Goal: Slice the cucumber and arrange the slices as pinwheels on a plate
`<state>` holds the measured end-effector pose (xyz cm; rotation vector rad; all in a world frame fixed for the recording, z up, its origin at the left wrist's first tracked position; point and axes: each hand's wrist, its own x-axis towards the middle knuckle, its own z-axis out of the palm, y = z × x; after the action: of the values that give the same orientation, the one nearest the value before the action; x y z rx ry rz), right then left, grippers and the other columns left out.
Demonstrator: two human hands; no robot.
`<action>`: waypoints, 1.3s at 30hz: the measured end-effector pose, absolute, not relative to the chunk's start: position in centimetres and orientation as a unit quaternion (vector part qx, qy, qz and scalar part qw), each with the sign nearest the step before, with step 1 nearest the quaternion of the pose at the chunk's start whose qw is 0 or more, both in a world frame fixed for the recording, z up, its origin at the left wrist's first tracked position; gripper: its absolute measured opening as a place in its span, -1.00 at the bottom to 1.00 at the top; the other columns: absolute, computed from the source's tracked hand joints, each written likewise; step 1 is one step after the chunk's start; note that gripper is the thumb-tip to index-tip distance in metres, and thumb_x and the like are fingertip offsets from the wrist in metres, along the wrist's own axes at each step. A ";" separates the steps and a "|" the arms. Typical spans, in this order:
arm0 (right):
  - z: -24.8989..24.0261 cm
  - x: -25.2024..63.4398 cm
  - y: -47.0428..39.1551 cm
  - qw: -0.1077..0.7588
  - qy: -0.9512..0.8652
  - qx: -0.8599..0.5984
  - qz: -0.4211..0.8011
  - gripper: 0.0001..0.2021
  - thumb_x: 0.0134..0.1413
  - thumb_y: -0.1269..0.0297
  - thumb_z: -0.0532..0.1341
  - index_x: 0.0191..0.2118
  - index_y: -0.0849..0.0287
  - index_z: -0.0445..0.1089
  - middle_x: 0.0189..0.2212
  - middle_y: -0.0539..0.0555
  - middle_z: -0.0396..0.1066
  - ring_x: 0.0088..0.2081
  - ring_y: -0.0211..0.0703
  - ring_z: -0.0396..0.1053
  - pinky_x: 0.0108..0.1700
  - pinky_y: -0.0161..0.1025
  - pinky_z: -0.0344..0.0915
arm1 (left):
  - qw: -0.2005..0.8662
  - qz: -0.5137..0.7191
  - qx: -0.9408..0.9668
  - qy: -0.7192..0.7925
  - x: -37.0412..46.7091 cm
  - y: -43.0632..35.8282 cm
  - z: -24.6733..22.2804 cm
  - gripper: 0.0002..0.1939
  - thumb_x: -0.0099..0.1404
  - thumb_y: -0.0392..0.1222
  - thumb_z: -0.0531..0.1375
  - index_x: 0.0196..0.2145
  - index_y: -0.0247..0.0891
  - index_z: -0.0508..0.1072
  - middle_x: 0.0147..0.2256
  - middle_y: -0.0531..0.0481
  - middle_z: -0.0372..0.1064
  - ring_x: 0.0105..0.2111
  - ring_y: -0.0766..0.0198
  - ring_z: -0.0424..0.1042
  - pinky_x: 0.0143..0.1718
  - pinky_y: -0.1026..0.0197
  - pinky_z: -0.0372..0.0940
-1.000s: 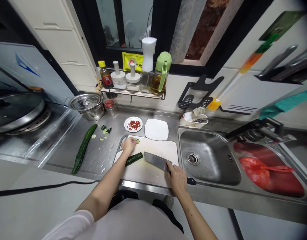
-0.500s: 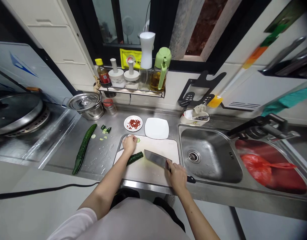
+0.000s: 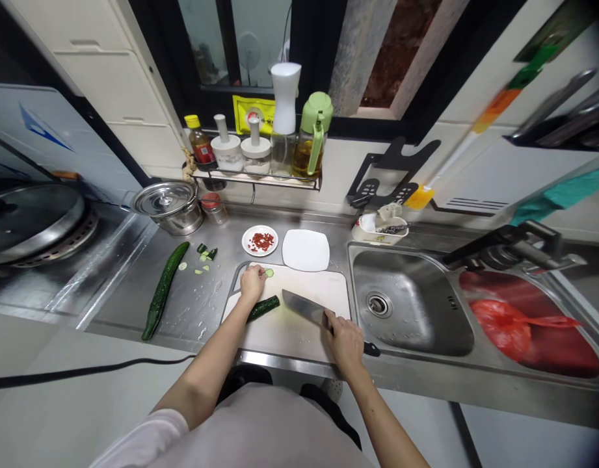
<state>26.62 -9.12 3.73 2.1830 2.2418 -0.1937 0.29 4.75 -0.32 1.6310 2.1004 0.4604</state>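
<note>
Left hand: fingertips together at cucumber slice, cutting board far-left corner; cut cucumber just nearside, slanting right; right hand clamped on cleaver.

Kitchen, with sink and stove.

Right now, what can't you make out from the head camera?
All in the head view:
Left end of the cucumber piece: behind the left forearm.
Grip of the left hand on the cucumber slice: too small to tell.
Handle of the cleaver: mostly under the right hand.
Inside the steel pot: its lid covers it.
Lidded pan: cut off by left edge.
</note>
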 end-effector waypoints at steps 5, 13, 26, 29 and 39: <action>3.9 26.4 -8.9 -0.021 0.687 0.720 -0.097 -0.65 0.21 0.28 0.10 0.07 0.08 0.43 -0.24 0.10 0.53 -0.21 -0.12 0.41 -0.16 -0.26 0.12 | 0.257 0.235 0.537 0.768 -0.7 4.0 -0.4 -0.88 0.22 -0.19 0.23 -0.27 -0.21 0.50 -0.29 -0.01 0.49 -0.28 0.26 0.43 -0.21 0.26 0.25; 4.6 25.9 -8.6 -0.076 0.621 0.757 -0.190 -0.67 0.25 0.22 0.04 0.01 0.03 0.47 -0.28 0.05 0.55 -0.29 -0.14 0.43 -0.31 -0.31 0.10 | 0.221 0.323 0.582 0.713 -1.7 -2.0 0.4 -0.82 0.30 -0.12 0.14 -0.26 -0.20 0.50 -0.25 -0.05 0.48 -0.25 0.23 0.44 -0.09 0.20 0.29; 5.2 21.3 -7.0 -0.003 0.673 0.689 -0.270 -0.75 0.33 0.22 -0.02 -0.16 0.14 0.36 -0.32 0.05 0.49 -0.31 -0.18 0.38 -0.36 -0.31 -0.03 | 0.181 0.235 0.747 0.595 -0.5 -4.8 0.5 -0.73 0.38 -0.07 0.10 -0.12 -0.12 0.55 -0.17 -0.08 0.48 -0.12 0.18 0.41 -0.02 0.13 0.26; 5.3 20.2 -7.0 0.015 0.691 0.672 -0.267 -0.74 0.36 0.20 -0.05 -0.09 0.13 0.33 -0.32 0.05 0.49 -0.32 -0.18 0.39 -0.37 -0.31 -0.04 | 0.188 0.226 0.758 0.582 -0.3 -4.7 0.3 -0.73 0.38 -0.07 0.11 -0.10 -0.10 0.56 -0.15 -0.07 0.49 -0.11 0.19 0.41 -0.01 0.14 0.27; 5.9 19.1 -7.3 0.041 0.699 0.658 -0.277 -0.68 0.38 0.24 -0.13 0.02 0.18 0.28 -0.28 0.13 0.50 -0.25 -0.11 0.42 -0.33 -0.29 0.04 | 0.196 0.211 0.749 0.597 -0.1 -4.9 -0.5 -0.71 0.39 -0.09 0.09 -0.04 -0.06 0.54 -0.08 -0.04 0.49 -0.07 0.20 0.41 0.00 0.17 0.31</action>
<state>19.09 -7.35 5.88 2.0157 2.1403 -0.8498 -0.07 -4.92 -0.48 2.0986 1.6714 0.5912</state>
